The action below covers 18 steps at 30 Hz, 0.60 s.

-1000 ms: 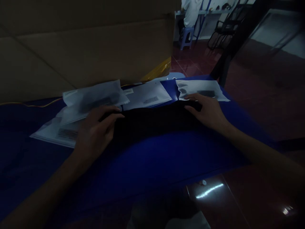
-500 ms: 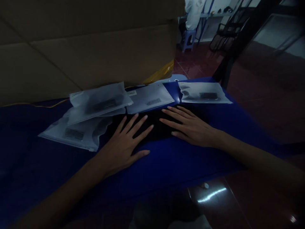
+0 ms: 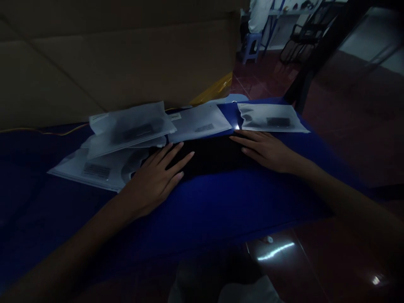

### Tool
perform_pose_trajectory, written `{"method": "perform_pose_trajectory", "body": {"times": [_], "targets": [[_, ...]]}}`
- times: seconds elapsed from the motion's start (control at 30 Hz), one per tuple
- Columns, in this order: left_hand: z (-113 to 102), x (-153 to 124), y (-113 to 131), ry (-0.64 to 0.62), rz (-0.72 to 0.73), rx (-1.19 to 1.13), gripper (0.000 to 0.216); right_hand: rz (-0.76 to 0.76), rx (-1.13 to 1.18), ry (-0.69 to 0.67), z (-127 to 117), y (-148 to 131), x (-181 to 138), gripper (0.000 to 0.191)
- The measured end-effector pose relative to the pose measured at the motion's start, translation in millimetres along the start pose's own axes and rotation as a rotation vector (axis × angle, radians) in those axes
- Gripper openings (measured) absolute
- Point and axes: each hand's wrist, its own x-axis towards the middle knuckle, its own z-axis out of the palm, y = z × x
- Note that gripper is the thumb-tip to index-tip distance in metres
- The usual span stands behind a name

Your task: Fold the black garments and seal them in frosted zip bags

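A folded black garment (image 3: 211,155) lies on a blue-covered table (image 3: 221,206). My left hand (image 3: 154,181) rests flat on its left end, fingers stretched out and apart. At the garment's right end my right hand (image 3: 268,149) also lies flat and open. Neither hand grips anything. Just beyond the garment lie several clear plastic bags: a pile at the left (image 3: 126,130), one in the middle (image 3: 198,122) and one at the right (image 3: 271,118).
A large cardboard box (image 3: 120,54) stands at the back of the table, with yellow tape (image 3: 214,90) at its corner. A thin yellow cord (image 3: 47,132) runs along the left. Red tiled floor (image 3: 347,139) lies to the right; a plastic stool (image 3: 251,44) and a person stand far back.
My hands first held the garment's two ends, then came together flat on its middle. They have now slid apart to the left and right ends, still flat.
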Motion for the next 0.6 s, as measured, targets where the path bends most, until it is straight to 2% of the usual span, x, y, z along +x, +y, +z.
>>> {"method": "perform_pose_trajectory", "body": {"times": [0.2, 0.37, 0.47, 0.6], "targets": [[-0.7, 0.3, -3.1, 0.006, 0.035, 0.032, 0.058, 0.064, 0.059, 0.132, -7.2, 0.3, 2.4, 0.049], [-2.7, -0.3, -0.3, 0.016, 0.065, 0.034, 0.059, 0.155, -0.045, 0.221, -4.1, 9.6, 3.8, 0.052], [-4.9, -1.1, 2.3, 0.052, 0.102, 0.074, 0.059, 0.248, -0.034, 0.228, -2.6, 13.5, 4.4, 0.049], [-6.0, -1.6, 5.6, 0.076, 0.164, 0.121, 0.059, 0.275, 0.070, 0.200, -9.5, 13.1, 3.0, 0.039]]}}
